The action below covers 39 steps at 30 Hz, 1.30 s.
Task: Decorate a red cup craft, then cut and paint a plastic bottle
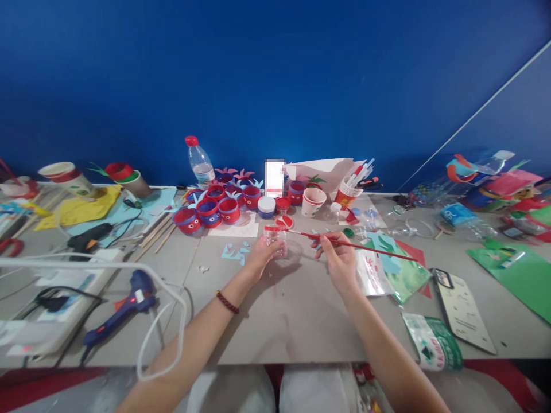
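Note:
My left hand point(263, 255) is closed around a clear plastic bottle piece point(280, 244) with red paint along its upper rim. Between the fingers of my right hand point(338, 257) is a red-handled paintbrush point(365, 247), its tip touching or very near that red rim. Just behind the bottle piece lies a round lid with red paint point(284, 222). A small red paint pot point(283, 205) and a white-lidded jar point(266, 207) stand behind it. Several red and blue painted cups with eyes point(209, 213) are grouped to the left.
A blue glue gun point(123, 310), a power strip point(73, 298) and a looping white cable point(183, 321) lie at left. A paper cup point(313, 202) and a cup of pens point(349, 191) stand behind. A phone point(464, 310) and green paper point(512, 275) lie at right.

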Available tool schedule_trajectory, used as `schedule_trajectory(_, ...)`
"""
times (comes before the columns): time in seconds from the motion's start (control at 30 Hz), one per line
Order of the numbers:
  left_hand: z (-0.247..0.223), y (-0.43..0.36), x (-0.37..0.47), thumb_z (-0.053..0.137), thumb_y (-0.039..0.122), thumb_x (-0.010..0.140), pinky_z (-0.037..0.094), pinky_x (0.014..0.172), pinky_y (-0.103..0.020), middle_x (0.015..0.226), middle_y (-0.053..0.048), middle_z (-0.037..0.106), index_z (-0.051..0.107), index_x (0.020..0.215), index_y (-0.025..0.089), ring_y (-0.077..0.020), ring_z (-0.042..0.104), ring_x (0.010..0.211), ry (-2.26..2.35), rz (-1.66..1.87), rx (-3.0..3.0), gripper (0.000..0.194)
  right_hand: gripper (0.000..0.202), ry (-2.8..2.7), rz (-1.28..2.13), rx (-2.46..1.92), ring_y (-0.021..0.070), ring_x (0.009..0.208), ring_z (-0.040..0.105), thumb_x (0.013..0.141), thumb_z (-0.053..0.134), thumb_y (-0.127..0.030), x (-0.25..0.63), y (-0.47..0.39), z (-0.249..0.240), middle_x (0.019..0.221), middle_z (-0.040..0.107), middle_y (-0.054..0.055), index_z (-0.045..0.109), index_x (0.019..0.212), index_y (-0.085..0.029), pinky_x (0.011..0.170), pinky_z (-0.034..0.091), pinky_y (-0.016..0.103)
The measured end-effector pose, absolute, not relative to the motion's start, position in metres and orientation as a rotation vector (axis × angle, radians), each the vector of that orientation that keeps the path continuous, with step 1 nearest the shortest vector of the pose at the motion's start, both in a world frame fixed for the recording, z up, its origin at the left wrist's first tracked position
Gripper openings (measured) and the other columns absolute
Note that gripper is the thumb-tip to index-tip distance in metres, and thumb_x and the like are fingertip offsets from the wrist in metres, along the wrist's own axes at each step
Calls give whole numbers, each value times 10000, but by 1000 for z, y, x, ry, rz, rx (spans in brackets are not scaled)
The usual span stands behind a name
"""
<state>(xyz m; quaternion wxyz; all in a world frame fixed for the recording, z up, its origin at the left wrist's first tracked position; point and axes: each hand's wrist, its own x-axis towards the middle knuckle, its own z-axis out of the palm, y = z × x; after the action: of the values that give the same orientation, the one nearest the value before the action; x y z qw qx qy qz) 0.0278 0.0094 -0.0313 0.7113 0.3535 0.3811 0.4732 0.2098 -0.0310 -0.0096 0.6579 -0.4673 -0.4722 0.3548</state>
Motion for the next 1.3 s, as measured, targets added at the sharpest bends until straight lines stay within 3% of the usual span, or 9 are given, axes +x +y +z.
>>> schedule_trajectory(0.23,-29,8,30,866,385,542,509,736,-323,798,-15,654,574,995,156,-143,639,690,899,1048,828,585,301,-1121,753,-1094,117,476,565,794,678,-486,207,-32,-6,635,681,16,577,785,-203,459,470,245)
schedule_trajectory(0.8,-41,10,28,807,402,639,508,758,-362,784,-53,684,623,908,191,-189,650,707,924,1074,883,388,293,-1071,674,-1103,126,520,585,789,686,-472,209,-32,-3,620,639,7,575,772,-202,437,454,221)
schedule_trajectory(1.3,-25,6,31,848,356,587,525,762,-329,811,-14,652,579,993,152,-135,638,695,988,1038,831,527,256,-1158,711,-1087,136,560,605,817,662,-446,206,-33,-9,691,686,34,600,793,-199,489,485,250)
